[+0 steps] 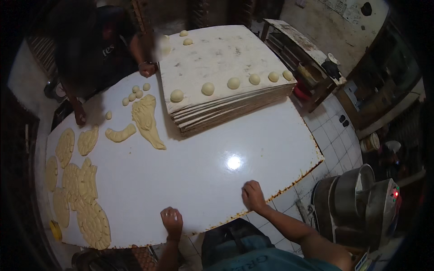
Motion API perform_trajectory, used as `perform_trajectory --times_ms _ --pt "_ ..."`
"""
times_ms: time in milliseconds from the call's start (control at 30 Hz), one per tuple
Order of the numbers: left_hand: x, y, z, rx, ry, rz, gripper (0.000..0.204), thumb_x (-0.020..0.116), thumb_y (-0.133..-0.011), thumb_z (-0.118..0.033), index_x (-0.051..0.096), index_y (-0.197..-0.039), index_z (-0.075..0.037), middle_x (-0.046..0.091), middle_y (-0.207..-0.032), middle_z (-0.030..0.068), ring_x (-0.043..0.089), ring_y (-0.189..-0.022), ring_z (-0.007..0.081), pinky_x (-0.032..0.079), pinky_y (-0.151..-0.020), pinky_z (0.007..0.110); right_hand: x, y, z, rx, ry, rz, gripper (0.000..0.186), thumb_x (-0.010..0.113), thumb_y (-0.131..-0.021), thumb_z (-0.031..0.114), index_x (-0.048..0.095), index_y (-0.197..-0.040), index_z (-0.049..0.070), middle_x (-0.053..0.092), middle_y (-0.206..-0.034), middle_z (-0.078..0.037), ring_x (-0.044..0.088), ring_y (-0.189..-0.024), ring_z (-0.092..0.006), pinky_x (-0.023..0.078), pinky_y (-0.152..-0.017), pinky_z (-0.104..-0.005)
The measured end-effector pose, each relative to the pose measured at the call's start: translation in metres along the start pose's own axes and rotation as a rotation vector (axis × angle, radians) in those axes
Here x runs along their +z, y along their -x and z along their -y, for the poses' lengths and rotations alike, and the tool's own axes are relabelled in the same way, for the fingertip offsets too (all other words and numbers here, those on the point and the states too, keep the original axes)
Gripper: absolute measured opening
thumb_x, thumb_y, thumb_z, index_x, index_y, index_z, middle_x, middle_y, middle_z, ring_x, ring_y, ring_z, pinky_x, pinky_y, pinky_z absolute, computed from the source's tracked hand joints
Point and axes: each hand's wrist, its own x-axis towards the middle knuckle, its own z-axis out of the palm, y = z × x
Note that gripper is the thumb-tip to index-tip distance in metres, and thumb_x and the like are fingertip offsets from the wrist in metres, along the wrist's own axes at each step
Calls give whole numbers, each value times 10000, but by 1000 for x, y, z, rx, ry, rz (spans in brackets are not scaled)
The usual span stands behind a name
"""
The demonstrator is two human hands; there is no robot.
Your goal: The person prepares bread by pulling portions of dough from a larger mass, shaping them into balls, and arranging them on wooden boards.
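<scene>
My left hand point(172, 221) rests on the white table near its front edge, fingers curled down. To its right, my right hand point(253, 195) is also curled against the tabletop close to the edge. Whatever may lie under either palm is hidden. Farther off, a big lump of dough point(147, 119) stretches beside a curved dough strip point(120, 133). Several small dough balls point(132, 96) sit behind them. At the left lie flat rounds of dough pressed into segments point(93, 224). More dough balls point(208, 88) line the near edge of the topmost floured board point(221, 58).
The thick stack of boards point(235, 113) stands at the table's far side. Across the table at the left, a co-worker's hands point(147, 69) are near the dough. A metal mixer bowl point(352, 192) stands right of me, and a wooden bench point(298, 40) is behind.
</scene>
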Motion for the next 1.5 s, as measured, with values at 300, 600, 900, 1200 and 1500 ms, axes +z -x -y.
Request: perform_trajectory --times_ms 300,600,900,1200,1500 --pt "-6 3 23 -348 33 -84 114 620 -735 -44 591 -836 0 591 -859 160 563 -831 345 432 -817 417 21 -11 24 137 23 -84 85 587 -764 50 533 -727 -3 536 -799 -169 497 -774 -361 415 -726 -443" --pt "-3 -17 17 -217 -7 -67 76 606 -764 -76 591 -737 -6 599 -822 175 549 -851 343 438 -759 433 29 -21 26 112 69 -205 53 545 -746 -2 501 -723 16 508 -749 -182 487 -741 -361 391 -696 -457" --pt "-10 -14 55 -312 -26 -192 109 555 -822 -79 571 -735 -16 582 -777 169 546 -772 336 442 -723 441 31 -27 34 189 86 -265 8 551 -756 -16 547 -750 -20 545 -835 -174 501 -835 -351 414 -762 -432" --pt "-42 -28 84 -288 -192 -223 99 576 -771 -81 573 -733 11 610 -773 153 565 -741 345 449 -721 435 34 -15 29 142 81 -314 59 565 -721 -15 533 -673 -3 555 -755 -169 507 -772 -355 414 -725 -464" --pt "-65 -18 84 -115 -199 -204 100 579 -752 -56 594 -682 13 602 -700 145 578 -692 321 450 -648 413 36 -6 20 128 110 -324 46 583 -709 -12 538 -708 -16 554 -775 -177 505 -788 -362 414 -743 -441"
